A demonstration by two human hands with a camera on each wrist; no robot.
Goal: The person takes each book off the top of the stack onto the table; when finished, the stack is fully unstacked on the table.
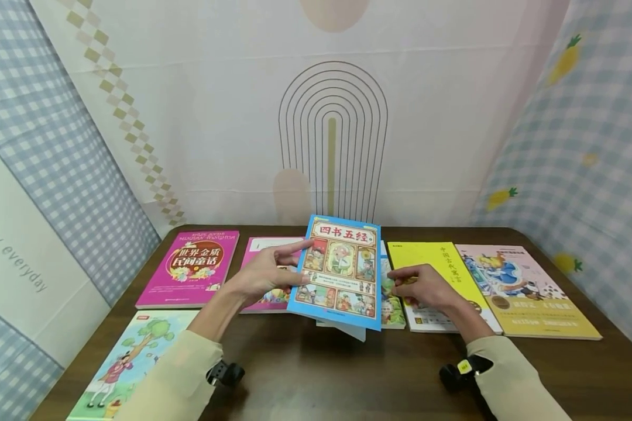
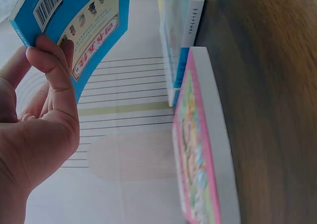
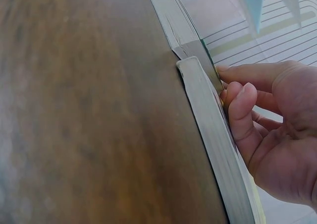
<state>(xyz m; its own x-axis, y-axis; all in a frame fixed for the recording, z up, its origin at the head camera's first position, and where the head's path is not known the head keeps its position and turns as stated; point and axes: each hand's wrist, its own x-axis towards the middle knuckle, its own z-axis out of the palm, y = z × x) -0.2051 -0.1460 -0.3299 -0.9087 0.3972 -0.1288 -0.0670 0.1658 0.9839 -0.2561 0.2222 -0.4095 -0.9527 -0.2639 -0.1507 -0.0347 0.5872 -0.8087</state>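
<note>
My left hand (image 1: 267, 273) holds a blue-bordered picture book (image 1: 342, 266) by its left edge, thumb on the front cover and fingers behind. The book is raised and tilted, with its barcoded back cover showing in the left wrist view. My right hand (image 1: 423, 285) has loosely bent fingers over the seam between a green illustrated book (image 1: 394, 304), partly hidden behind the blue one, and a yellow book (image 1: 426, 260). In the right wrist view its fingertips (image 3: 224, 71) are at the book edges; nothing is clearly gripped there.
On the dark wooden table (image 1: 316, 374), a magenta book (image 1: 189, 266) and a pink-edged book (image 1: 267, 301) lie to the left. A pale green book (image 1: 131, 356) is nearer the front. A pink-and-yellow book (image 1: 526, 292) lies far right. A patterned cloth (image 1: 232, 146) hangs behind.
</note>
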